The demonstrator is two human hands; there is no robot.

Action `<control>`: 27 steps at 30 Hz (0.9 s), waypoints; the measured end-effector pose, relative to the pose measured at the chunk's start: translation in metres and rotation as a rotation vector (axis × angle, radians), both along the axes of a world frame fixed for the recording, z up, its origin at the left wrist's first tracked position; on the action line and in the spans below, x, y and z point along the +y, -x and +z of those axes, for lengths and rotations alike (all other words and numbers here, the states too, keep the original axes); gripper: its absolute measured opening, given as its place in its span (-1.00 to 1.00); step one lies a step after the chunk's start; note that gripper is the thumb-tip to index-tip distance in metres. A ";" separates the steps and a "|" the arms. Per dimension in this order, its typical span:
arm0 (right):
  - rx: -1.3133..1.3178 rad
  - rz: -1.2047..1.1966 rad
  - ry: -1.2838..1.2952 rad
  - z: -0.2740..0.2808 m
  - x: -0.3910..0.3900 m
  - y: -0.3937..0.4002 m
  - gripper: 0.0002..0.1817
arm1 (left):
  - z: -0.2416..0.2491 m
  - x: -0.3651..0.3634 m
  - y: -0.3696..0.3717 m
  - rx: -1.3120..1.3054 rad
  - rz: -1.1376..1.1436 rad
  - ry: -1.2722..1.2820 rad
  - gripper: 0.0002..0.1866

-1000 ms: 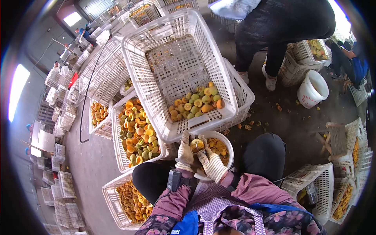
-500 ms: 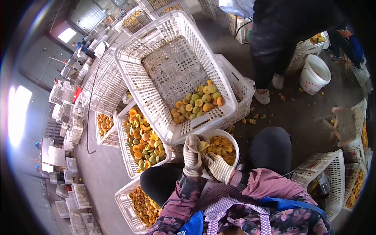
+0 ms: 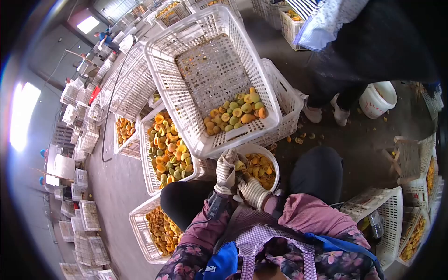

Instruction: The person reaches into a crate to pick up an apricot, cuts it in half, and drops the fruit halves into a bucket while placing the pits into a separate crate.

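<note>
My left hand [image 3: 226, 171], in a pale, soiled work glove, is closed on a small yellow peach [image 3: 240, 165], partly hidden by the fingers. Close beside it is my right hand [image 3: 253, 192], in a striped knitted glove, with curled fingers meeting at the fruit; whatever it grips is hidden. Both hands are at the near left edge of a white bucket [image 3: 276, 169] that holds orange-yellow fruit pieces [image 3: 259, 170]. Just beyond them, a large white slatted crate [image 3: 212, 151] is tilted toward me on another crate, with yellow-green peaches [image 3: 238, 111] gathered in its near corner.
Left of me stand crates of halved fruit [image 3: 170, 154] and orange pieces [image 3: 163, 228]. A crate on its side [image 3: 392, 219] holds a bottle at right. A co-worker in dark clothes [image 3: 368, 51] stands ahead right, near another bucket [image 3: 377, 100]. Fruit scraps [image 3: 298, 140] dot the floor.
My view has shifted slightly. Both hands stay together at the bucket, with the peach still in the left. The co-worker at right has shifted and stands more upright.
</note>
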State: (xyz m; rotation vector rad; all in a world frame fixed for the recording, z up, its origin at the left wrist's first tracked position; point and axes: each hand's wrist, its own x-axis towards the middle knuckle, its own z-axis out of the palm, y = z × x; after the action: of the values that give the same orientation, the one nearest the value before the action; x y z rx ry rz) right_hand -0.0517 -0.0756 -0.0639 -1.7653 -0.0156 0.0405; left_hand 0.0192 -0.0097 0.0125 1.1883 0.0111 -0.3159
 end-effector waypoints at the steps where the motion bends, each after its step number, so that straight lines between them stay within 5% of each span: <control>1: -0.002 0.009 0.005 0.021 -0.009 0.000 -0.74 | 0.002 -0.001 -0.001 -0.002 0.009 0.005 -0.69; 2: 0.191 0.054 -0.271 0.037 -0.015 0.002 -0.76 | 0.004 0.000 -0.005 0.001 -0.071 -0.133 -0.68; 4: 0.276 0.138 -0.398 0.029 -0.013 0.005 -0.77 | -0.007 0.007 -0.009 -0.075 -0.254 -0.363 -0.66; 5: 0.322 0.177 -0.458 0.026 -0.012 0.006 -0.75 | -0.012 0.010 -0.009 0.032 -0.418 -0.233 -0.68; 7: 0.480 0.122 -0.681 0.049 -0.012 0.010 -0.72 | -0.022 0.016 -0.015 -0.165 -0.277 -0.342 -0.67; 9: 0.513 0.119 -0.746 0.065 -0.014 0.013 -0.69 | -0.006 0.033 -0.026 -0.049 -0.148 0.214 -0.61; 11: 0.747 0.040 -0.779 0.071 -0.015 0.021 -0.64 | 0.019 0.048 -0.039 0.103 0.221 0.798 -0.60; 13: 0.645 -0.026 -0.683 0.048 -0.007 0.023 -0.60 | 0.030 0.057 -0.061 0.088 0.405 0.951 -0.60; 17: 0.781 -0.106 -0.746 0.051 -0.011 0.008 -0.63 | -0.024 0.009 -0.132 -0.194 0.092 -0.046 -0.59; 20: 0.730 -0.286 -0.725 0.050 -0.012 -0.007 -0.64 | -0.118 -0.020 -0.205 -0.459 -0.475 -1.414 -0.58; 22: 0.511 -0.485 -0.808 0.025 0.002 -0.017 -0.61 | -0.135 -0.034 -0.217 -0.490 -0.665 -1.559 -0.56; 23: 0.682 -0.371 -0.805 0.044 -0.012 -0.016 -0.62 | -0.136 -0.038 -0.219 -0.513 -0.720 -1.561 -0.54; 27: 0.698 -0.311 -0.828 0.033 -0.021 -0.022 -0.67 | -0.103 -0.040 -0.195 -0.597 -0.725 -1.482 -0.60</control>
State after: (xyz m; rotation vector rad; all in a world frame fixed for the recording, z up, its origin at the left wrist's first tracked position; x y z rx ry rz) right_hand -0.0295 -0.0969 -0.0314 -0.8417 0.6572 0.3676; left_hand 0.2138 -0.0497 -0.0902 2.7190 -0.8540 -0.6009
